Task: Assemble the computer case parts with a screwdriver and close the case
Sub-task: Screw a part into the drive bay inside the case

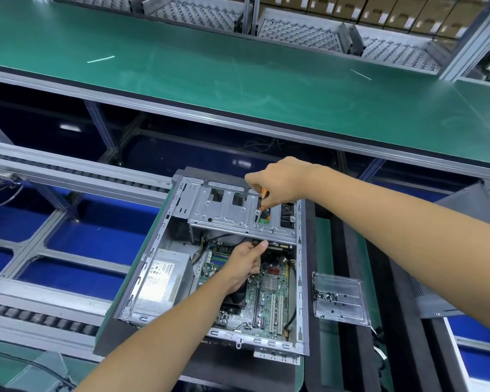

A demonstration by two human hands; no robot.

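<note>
The left hand (pixel 245 264) is reached into the open computer case (pixel 210 278), its fingers curled under the front edge of the metal drive cage (pixel 232 213) above the motherboard (pixel 263 295). An orange-handled screwdriver (pixel 262 202) is gripped in the right hand (pixel 277 182), tip set down on the cage's top. A clear screw tray (pixel 340 298) is seen on the desk just right of the case.

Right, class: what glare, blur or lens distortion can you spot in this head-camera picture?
Head view: the wide lens bows the green bench top and its rail; ceiling lights glare in streaks on it; the power supply label is washed out; the right hand and orange screwdriver look slightly soft.
</note>
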